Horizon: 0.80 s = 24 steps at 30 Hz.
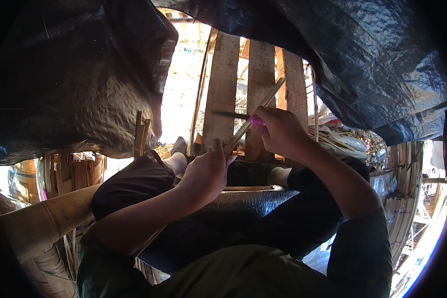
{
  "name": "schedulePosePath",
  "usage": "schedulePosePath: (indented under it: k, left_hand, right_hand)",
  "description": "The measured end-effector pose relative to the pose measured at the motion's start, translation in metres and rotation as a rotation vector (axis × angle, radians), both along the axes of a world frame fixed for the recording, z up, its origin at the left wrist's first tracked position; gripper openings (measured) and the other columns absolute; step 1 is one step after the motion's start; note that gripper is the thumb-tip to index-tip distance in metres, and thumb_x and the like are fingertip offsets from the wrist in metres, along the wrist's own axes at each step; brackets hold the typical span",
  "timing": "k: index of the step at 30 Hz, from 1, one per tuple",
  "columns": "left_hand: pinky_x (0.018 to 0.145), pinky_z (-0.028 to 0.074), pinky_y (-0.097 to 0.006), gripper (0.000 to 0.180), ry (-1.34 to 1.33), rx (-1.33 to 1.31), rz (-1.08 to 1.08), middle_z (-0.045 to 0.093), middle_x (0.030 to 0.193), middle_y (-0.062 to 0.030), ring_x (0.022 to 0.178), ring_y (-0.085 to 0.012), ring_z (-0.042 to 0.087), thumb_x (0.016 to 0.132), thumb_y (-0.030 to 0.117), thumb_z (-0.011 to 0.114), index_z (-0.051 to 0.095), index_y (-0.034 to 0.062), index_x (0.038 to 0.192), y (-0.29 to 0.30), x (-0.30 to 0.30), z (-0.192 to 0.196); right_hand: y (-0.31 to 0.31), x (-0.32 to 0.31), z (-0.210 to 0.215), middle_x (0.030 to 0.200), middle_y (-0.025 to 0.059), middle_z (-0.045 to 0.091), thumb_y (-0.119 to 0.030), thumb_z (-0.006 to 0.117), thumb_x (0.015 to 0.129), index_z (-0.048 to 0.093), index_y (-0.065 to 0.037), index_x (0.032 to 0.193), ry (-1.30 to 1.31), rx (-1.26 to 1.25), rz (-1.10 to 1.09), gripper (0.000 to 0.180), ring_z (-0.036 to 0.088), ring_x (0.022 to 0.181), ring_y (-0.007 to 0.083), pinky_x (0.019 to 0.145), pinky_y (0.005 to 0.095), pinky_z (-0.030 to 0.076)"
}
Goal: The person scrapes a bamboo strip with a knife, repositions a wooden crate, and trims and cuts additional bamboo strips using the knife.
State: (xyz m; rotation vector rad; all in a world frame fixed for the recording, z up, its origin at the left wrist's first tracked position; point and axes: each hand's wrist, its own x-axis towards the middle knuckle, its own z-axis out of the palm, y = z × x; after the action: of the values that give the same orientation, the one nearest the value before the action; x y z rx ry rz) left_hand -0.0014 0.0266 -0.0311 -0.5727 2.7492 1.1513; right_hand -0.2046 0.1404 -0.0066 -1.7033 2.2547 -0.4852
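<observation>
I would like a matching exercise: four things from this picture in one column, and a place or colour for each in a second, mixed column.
Things:
1. left hand
2. right hand
3. black tarpaulin
4. thick bamboo pole

Descriptions:
A. overhead, above the person
B. grips the lower end of the thin bamboo strip
C. lower left, pale tan
D. holds a tool with a pink handle

Pairs: 1-B, 2-D, 3-A, 4-C

A single head-worn fisheye camera looks down and forward, close over the person's lap (243, 218). It faces a plank wall (223, 89); black sheeting (74, 74) fills the upper rim.
</observation>
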Motion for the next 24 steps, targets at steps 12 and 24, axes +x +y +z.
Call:
schedulePosePath:
  k: [12,24]
  left_hand:
    - [0.057,0.055,-0.043,0.034,0.052,-0.008,-0.057,0.062,0.069,-0.0256,0.063,-0.0382,0.067,0.104,0.023,0.044,0.05,-0.0085,0.091,-0.006,-0.004,-0.015]
    - [0.052,0.056,-0.041,0.032,0.038,-0.151,-0.062,0.064,0.067,-0.0217,0.062,-0.0362,0.069,0.104,0.023,0.047,0.051,-0.0066,0.094,0.004,-0.001,-0.011]
  right_hand:
    - [0.015,0.032,-0.019,0.066,0.0165,0.063,-0.023,0.05,0.103,0.055,-0.001,0.093,0.241,-0.186,0.021,0.024,0.067,0.061,0.0339,0.056,0.0448,0.053]
    - [0.018,0.044,-0.017,0.052,0.0075,0.055,-0.028,0.056,0.101,0.051,-0.003,0.09,0.232,0.117,0.181,0.028,0.063,0.047,0.0242,0.043,0.0366,0.049]
